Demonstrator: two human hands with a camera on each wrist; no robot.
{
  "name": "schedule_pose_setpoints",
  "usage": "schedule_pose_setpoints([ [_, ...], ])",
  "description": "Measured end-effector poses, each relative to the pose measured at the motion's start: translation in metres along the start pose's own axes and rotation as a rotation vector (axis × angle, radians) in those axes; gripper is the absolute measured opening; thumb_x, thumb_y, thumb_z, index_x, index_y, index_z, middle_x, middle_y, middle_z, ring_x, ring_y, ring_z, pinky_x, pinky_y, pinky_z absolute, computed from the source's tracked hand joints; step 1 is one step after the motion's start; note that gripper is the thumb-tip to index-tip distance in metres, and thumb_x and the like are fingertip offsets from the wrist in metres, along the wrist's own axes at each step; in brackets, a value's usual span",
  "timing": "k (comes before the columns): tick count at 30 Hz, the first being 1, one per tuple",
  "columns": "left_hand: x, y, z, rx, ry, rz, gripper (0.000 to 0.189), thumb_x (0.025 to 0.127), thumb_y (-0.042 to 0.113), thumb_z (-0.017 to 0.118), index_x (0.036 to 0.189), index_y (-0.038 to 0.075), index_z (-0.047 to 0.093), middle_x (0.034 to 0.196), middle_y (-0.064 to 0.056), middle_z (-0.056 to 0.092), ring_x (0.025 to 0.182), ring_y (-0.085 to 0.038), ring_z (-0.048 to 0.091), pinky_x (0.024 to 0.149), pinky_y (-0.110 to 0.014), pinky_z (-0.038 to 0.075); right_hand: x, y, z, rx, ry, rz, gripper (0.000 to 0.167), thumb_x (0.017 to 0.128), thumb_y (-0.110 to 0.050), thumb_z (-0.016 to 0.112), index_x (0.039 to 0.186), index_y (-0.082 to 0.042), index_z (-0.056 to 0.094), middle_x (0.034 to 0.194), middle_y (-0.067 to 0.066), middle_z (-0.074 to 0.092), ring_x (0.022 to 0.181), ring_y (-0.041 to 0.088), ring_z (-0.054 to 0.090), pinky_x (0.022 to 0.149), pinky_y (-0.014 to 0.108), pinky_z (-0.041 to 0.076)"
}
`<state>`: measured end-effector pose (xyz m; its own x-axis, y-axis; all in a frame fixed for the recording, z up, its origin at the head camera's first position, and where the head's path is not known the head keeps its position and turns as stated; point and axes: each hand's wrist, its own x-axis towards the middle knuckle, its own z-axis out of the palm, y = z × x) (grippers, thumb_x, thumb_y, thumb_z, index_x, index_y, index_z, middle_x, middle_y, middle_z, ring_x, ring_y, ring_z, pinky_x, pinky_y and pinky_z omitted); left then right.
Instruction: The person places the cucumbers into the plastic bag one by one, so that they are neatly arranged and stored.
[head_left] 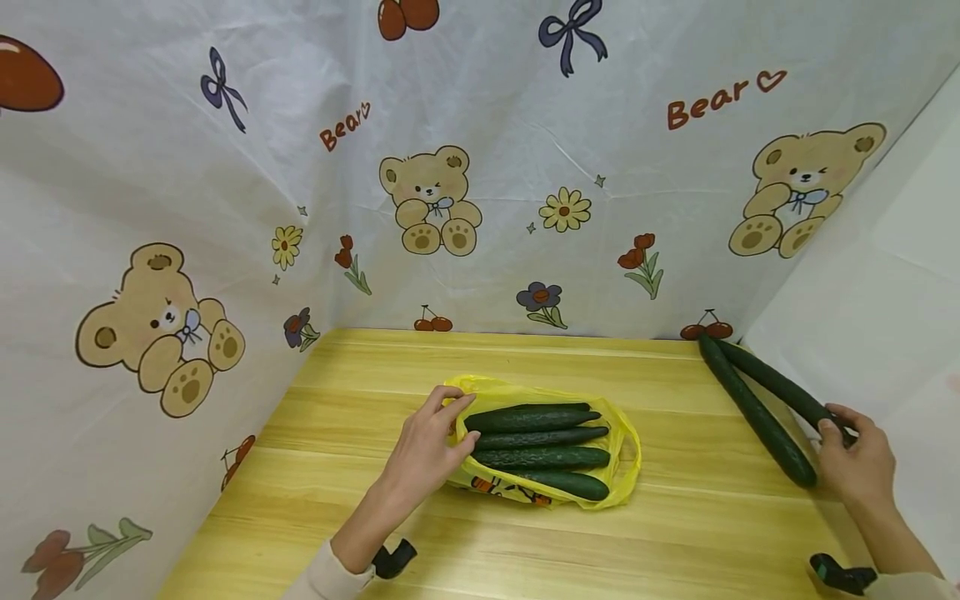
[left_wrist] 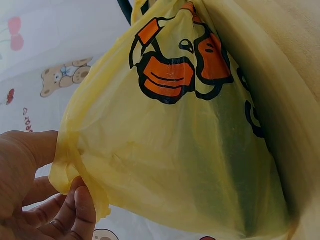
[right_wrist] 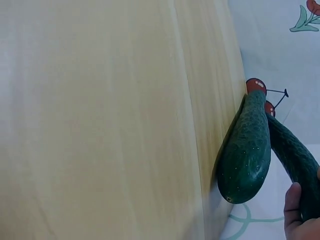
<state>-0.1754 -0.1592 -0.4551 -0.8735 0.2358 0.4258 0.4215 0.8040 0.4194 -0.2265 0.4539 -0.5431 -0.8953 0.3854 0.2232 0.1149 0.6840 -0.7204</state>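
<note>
My left hand (head_left: 427, 442) pinches the left rim of a yellow plastic bag (head_left: 628, 467), fingertips curled over the edge. Several dark green cucumbers (head_left: 543, 457) lie side by side in the bag, seen through its mouth. In the left wrist view, thumb and fingers grip a fold of the bag (left_wrist: 130, 155), which has an orange and black cartoon print. Over on the right, my right hand (head_left: 858, 458) grips the near end of a cucumber (head_left: 780, 385). A second cucumber (head_left: 757, 412) lies just left of it on the table, their far ends close together.
The wood-grain table (head_left: 360, 375) meets a white sheet (head_left: 487, 100) printed with bears and flowers at the back and left. A plain white wall (head_left: 885, 308) rises close along the right. Black wrist straps (head_left: 393, 558) show below the hands.
</note>
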Motion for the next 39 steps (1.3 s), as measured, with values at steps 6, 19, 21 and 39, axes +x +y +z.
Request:
schedule_pose_setpoints([
  [6, -0.001, 0.001, 0.001, -0.001, -0.005, -0.005, 0.051, 0.093, 0.023, 0.086, 0.141, 0.011, 0.071, 0.135, -0.001, 0.063, 0.071, 0.0, 0.046, 0.059, -0.018, 0.042, -0.005, 0.004, -0.005, 0.02, 0.038, 0.003, 0.053, 0.113, -0.028, 0.047, 0.157, 0.0, 0.051, 0.092, -0.026, 0.054, 0.063, -0.013, 0.05, 0.058, 0.017, 0.042],
  [19, -0.001, 0.001, 0.002, -0.008, 0.008, 0.005, 0.052, 0.093, 0.021, 0.087, 0.141, 0.01, 0.071, 0.133, -0.001, 0.063, 0.073, -0.001, 0.047, 0.059, -0.018, 0.041, -0.016, -0.006, -0.013, 0.079, 0.12, 0.057, 0.052, 0.115, -0.026, 0.043, 0.162, -0.005, 0.046, 0.094, -0.047, 0.037, 0.073, -0.034, 0.044, 0.054, 0.01, 0.042],
  [21, -0.001, 0.001, 0.002, -0.008, 0.008, 0.006, 0.052, 0.093, 0.021, 0.087, 0.141, 0.01, 0.071, 0.133, -0.001, 0.063, 0.073, -0.001, 0.046, 0.059, -0.018, 0.041, -0.017, -0.009, -0.016, 0.085, 0.111, 0.042, 0.051, 0.115, -0.026, 0.044, 0.163, -0.008, 0.047, 0.09, -0.051, 0.04, 0.075, -0.035, 0.043, 0.056, 0.008, 0.042],
  [39, -0.001, 0.002, 0.001, -0.011, 0.01, 0.006, 0.053, 0.092, 0.021, 0.087, 0.141, 0.01, 0.071, 0.134, -0.002, 0.063, 0.071, 0.0, 0.046, 0.058, -0.018, 0.041, -0.037, -0.037, -0.037, 0.358, 0.003, -0.161, 0.045, 0.114, -0.01, 0.049, 0.158, -0.013, 0.054, 0.118, -0.034, 0.055, 0.094, -0.024, 0.064, 0.08, -0.004, 0.045],
])
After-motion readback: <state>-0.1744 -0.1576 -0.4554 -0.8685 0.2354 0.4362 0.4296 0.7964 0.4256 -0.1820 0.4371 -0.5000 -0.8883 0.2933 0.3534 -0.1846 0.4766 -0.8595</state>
